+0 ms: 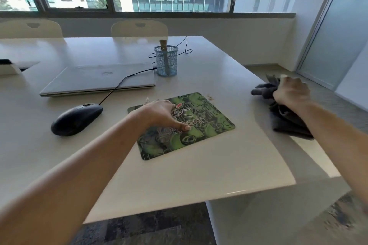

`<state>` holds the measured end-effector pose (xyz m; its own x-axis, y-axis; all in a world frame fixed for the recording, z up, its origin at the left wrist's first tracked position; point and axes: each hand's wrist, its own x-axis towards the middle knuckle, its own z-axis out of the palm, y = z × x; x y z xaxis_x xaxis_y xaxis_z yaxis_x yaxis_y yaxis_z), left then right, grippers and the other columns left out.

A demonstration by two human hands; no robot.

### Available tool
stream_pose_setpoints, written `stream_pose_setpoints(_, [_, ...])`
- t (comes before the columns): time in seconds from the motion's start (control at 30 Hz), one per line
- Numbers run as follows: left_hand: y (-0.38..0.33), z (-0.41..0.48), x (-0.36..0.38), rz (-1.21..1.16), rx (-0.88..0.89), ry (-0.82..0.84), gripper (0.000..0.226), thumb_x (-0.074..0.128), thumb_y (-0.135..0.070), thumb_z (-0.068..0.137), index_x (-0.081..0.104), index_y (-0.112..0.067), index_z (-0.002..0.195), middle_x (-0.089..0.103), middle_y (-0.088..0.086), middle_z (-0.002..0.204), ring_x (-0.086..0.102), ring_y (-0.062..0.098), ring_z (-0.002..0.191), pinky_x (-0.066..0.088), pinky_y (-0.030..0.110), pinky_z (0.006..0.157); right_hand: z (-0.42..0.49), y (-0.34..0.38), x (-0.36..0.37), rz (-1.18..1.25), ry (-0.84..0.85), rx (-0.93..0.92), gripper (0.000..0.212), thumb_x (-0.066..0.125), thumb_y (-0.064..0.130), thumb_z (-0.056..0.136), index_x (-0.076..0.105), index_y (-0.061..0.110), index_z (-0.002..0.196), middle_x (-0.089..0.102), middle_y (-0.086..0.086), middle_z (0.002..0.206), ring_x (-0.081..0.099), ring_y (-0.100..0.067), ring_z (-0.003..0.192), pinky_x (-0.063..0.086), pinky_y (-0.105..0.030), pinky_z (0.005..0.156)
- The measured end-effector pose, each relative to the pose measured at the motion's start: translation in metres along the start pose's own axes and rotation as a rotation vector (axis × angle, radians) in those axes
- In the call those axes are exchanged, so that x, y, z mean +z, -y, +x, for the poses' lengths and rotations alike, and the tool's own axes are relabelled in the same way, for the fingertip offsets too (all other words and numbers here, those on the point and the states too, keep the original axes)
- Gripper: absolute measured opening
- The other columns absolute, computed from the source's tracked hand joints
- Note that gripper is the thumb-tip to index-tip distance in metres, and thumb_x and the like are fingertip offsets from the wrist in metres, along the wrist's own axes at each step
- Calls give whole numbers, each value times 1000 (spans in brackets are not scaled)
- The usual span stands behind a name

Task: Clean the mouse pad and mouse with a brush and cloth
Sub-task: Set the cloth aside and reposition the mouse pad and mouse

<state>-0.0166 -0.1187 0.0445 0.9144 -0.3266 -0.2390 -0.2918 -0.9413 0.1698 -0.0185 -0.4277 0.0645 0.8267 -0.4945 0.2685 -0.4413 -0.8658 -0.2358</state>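
Left hand open, pinning mouse pad; right hand clutches cloth at surface right edge. Advise wiping outward.

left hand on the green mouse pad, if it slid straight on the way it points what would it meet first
Likely only more of the green patterned mouse pad, then the small pale crumbs by its far right corner. The left hand points up and right, along its forearm; beyond looks free.
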Motion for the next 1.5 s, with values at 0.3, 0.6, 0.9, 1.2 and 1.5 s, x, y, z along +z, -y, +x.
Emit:
stream_pose_setpoints(0.3, [-8,-2,-3,-136,-83,17,77,73,-58,63,51,-23,128,56,-4,130,53,11,104,34,7,79,-45,127,39,394,315,-543,42,51,6,82,54,13,124,59,-19,123,54,-35,113,43,-34,92])
stream_pose_setpoints(0.6, [-18,0,-12,-40,-172,91,95,70,-62,62,38,-16,140,45,0,141,43,20,127,32,27,106,50,15,47,60,149,-207,37,49,14,87,55,5,122,56,-23,124,53,-37,117,43,-37,94])
stream_pose_setpoints(0.9, [-31,9,-19,0,-252,107,92,75,-58,60,45,-14,136,50,1,137,49,20,121,38,29,101,24,74,32,269,71,-423,44,55,13,82,51,22,125,62,-19,118,57,-37,110,45,-38,87])
stream_pose_setpoints(1.2, [-63,33,-5,-45,-247,39,94,67,-69,60,43,-20,136,48,-2,139,46,19,123,34,29,101,22,68,55,101,162,-481,40,37,12,91,57,23,124,58,-15,125,54,-34,116,41,-38,95])
stream_pose_setpoints(1.5, [-61,32,-15,7,-251,51,91,72,-64,59,49,-14,132,54,2,132,51,21,118,39,31,102,54,66,27,359,148,-324,43,53,11,83,58,30,122,60,-12,122,52,-33,116,40,-33,90])
